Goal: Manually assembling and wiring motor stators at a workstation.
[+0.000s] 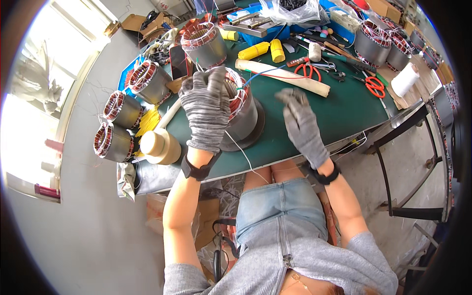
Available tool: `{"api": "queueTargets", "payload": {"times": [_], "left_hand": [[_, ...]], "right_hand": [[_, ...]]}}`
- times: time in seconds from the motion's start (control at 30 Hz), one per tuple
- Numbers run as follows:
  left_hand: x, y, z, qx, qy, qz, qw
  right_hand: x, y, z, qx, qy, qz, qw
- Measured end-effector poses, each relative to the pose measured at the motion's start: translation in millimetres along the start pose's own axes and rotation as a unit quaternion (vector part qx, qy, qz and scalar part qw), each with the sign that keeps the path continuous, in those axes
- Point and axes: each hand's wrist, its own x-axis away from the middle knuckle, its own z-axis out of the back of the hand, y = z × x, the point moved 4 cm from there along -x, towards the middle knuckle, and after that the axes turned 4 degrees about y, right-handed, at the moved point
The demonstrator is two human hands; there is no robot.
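A motor stator [241, 120], a grey metal cylinder with copper windings laced in white cord, stands upright on a dark round base [259, 129] near the table's front edge. My left hand [205, 110], in a striped grey glove, is at the left side of its winding top with fingers curled closed. What they grip is hidden. Held in the air to the right of the stator, my gloved right hand [302, 125] has loosely bent fingers, with nothing visible in them. A white cord [246, 156] runs from the stator toward my lap. A blue lead wire [260, 74] and a red one extend rightward.
Several other stators [118, 110] stand at left, with more at the far right. Behind lie a cream-coloured stick [282, 77], red-handled scissors [375, 87], yellow rolls [253, 50] and blue bins. A mallet [160, 146] lies at left; a white thread spool [405, 80] stands at right.
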Motion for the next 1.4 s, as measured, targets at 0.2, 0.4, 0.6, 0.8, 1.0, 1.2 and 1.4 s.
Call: {"api": "queueTargets", "payload": {"times": [0.2,0.4,0.6,0.8,1.0,1.2,1.4], "left_hand": [[-7,35,-5,-0.144,-0.065,-0.133,0.978],[-28,50,0,-0.190,-0.188,-0.013,0.964],[-21,42,-2,-0.189,-0.230,0.044,0.954],[18,38,9,-0.165,-0.107,-0.009,0.981],[18,24,5,-0.159,0.018,-0.073,0.984],[22,14,13,-0.053,-0.002,-0.030,0.998],[35,-12,11,0.084,-0.034,-0.065,0.994]], "right_hand": [[-54,-4,-8,0.060,0.063,0.114,0.990],[-77,28,-26,0.045,-0.022,0.084,0.995],[-87,-4,-17,0.133,0.070,0.176,0.973],[-63,-2,-26,0.037,0.094,0.126,0.987],[-55,22,-41,-0.134,-0.081,-0.027,0.987],[-38,3,-46,-0.373,-0.089,-0.203,0.901],[-21,-20,-47,-0.121,-0.041,0.171,0.977]]}}
